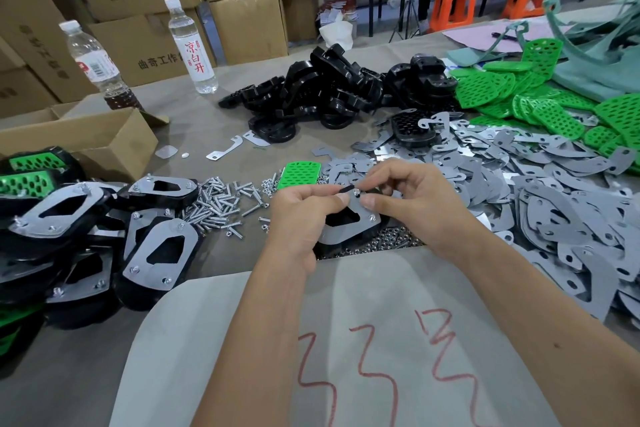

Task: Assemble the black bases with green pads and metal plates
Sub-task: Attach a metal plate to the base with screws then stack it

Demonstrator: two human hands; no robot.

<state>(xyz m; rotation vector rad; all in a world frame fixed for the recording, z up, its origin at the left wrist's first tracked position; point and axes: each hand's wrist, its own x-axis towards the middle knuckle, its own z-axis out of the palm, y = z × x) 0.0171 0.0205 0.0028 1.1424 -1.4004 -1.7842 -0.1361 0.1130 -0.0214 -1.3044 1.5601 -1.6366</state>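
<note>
Metal plate (pixel 349 224) sat on a black base at the table's near edge between our hands, our left hand (pixel 304 204) pinching its upper edge and our right hand (pixel 412 191) pinching a small fastener at a top hole. Finished units (pixel 104 225) were stacked to our left, while loose black bases (pixel 332 94), green pads (pixel 540 104), plates (pixel 554 204) and screws (pixel 221 204) showed much left, we judged.

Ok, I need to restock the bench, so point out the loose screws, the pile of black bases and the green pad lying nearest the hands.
loose screws (pixel 221 201): head view, middle of the heap.
pile of black bases (pixel 311 94): head view, centre of the stack.
green pad (pixel 299 175): head view, middle of its perforated face.
</note>
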